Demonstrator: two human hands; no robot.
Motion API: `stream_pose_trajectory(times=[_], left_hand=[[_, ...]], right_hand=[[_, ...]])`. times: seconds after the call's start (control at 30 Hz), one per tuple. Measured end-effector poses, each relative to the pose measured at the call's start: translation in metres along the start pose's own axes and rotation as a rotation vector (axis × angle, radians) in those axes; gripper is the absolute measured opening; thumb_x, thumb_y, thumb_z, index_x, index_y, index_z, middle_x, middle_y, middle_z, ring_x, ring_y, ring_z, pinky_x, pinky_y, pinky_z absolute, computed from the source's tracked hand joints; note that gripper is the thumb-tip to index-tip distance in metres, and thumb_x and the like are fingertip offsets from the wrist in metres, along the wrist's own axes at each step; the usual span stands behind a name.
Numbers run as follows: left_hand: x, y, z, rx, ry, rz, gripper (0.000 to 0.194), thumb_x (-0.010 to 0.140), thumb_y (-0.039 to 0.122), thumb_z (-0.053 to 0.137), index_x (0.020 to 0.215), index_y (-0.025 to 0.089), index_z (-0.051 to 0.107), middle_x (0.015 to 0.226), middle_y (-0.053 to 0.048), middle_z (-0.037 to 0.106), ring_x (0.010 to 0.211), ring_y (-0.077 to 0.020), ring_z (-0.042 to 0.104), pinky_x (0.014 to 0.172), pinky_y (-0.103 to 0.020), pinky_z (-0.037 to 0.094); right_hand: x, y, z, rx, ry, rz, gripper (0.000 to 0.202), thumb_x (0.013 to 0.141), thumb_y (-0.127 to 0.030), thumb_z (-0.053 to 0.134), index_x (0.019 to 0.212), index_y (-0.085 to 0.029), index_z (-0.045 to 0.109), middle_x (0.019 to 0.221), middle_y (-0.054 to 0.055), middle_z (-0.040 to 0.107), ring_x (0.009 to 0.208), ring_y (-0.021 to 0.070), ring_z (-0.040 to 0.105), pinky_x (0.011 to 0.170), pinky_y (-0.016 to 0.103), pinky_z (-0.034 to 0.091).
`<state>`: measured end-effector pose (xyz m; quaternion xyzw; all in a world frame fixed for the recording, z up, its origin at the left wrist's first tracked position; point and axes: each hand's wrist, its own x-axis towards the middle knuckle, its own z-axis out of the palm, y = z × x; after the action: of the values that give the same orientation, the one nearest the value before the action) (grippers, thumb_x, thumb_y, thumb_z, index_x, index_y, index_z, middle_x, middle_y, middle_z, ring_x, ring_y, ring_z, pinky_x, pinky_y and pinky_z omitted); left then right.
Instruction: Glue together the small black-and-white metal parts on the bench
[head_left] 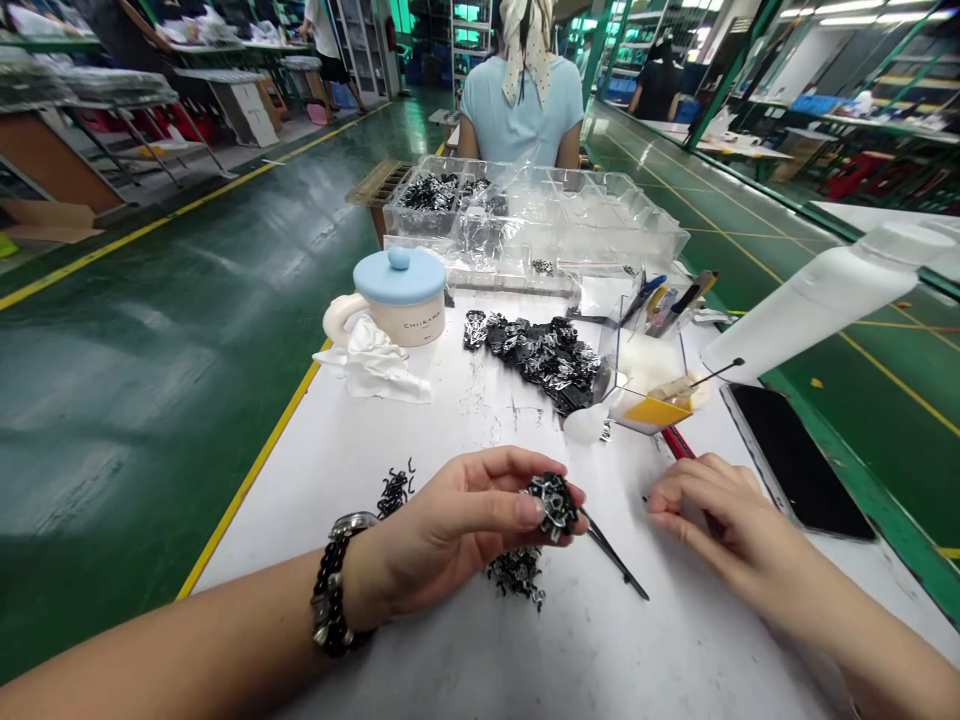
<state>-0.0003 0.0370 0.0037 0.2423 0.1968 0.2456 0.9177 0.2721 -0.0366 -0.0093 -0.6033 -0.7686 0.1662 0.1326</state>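
Black part (553, 503) pinched in L hand (457, 515), thumb vs. fingers; R hand (720, 515), part's 3 o'clock, half-curled, contents can't be told. Edge grip advised; loose bits (517, 575), 7 o'clock, best not brushed.

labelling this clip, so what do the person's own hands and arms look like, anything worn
The left hand and right hand are ungloved, and no sleeves show. On the left wrist sit a dark beaded bracelet with some metallic-looking pieces and what looks like a silvery-rimmed watch.
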Motion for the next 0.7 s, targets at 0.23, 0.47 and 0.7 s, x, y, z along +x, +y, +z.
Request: stream_pose_trajectory(times=[0.23, 0.47, 0.7], left_hand=[[-0.002, -0.003, 0.001, 0.071, 0.002, -0.009, 0.028, 0.065, 0.011, 0.077, 0.091, 0.014, 0.064, 0.096, -0.006, 0.070, 0.086, -0.0181, 0.070, 0.084, -0.029, 0.052], [-0.001, -0.004, 0.001, 0.038, 0.021, -0.019, 0.030, 0.064, 0.012, 0.078, 0.090, 0.013, 0.063, 0.085, -0.003, 0.069, 0.078, -0.0130, 0.067, 0.081, -0.029, 0.053], [-0.002, -0.004, 0.002, 0.022, 0.044, -0.008, 0.025, 0.066, 0.012, 0.077, 0.087, 0.013, 0.063, 0.087, -0.004, 0.068, 0.081, -0.0134, 0.066, 0.084, -0.030, 0.052]], right_hand=[[0.014, -0.068, -0.024, 0.716, 0.140, 0.110, 0.005, 0.083, -0.033, 0.065, 0.082, -0.028, 0.063, 0.080, -0.002, 0.063, 0.074, 0.0107, 0.059, 0.062, 0.015, 0.050], [0.038, -0.094, 0.007, 1.144, 0.235, 0.070, 0.005, 0.078, -0.028, 0.072, 0.078, -0.029, 0.067, 0.083, -0.001, 0.055, 0.080, 0.0092, 0.055, 0.068, 0.014, 0.050], [0.037, -0.090, 0.026, 1.277, 0.287, 0.144, 0.008, 0.074, -0.030, 0.073, 0.075, -0.024, 0.067, 0.079, 0.002, 0.050, 0.073, 0.0125, 0.053, 0.061, 0.021, 0.049]])
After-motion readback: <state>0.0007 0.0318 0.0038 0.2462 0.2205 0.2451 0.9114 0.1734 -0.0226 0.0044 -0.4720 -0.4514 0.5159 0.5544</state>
